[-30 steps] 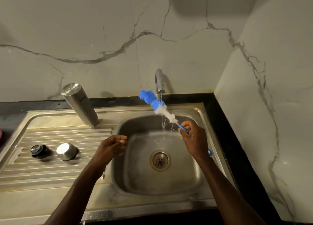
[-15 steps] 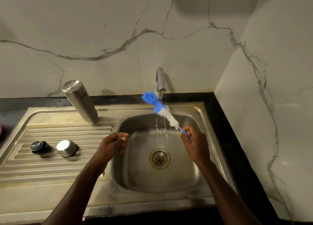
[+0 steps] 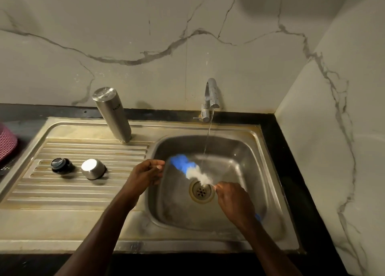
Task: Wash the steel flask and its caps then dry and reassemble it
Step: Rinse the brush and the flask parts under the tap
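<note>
Right hand point(image 3: 234, 203) grips the bottle brush point(image 3: 192, 170), now dropped from under the tap stream point(image 3: 208, 134) & blurred w/ motion, prob. shaking off. Left hand point(image 3: 146, 172), fingers loosely curled, holds nothing. Flask point(image 3: 112, 114) stands inverted on the drainboard point(image 3: 62, 192), caps point(image 3: 92, 168) nearby: washing looks done, drying next.

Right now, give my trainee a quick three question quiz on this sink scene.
1. True or false: the steel flask lies inside the basin.
2. Which hand grips the bottle brush: A left hand, B right hand?
3. Fill in: beside the black cap on the drainboard sits the ___ cap.

Key: 1 false, it stands on the drainboard; 2 B; 3 steel.
</note>
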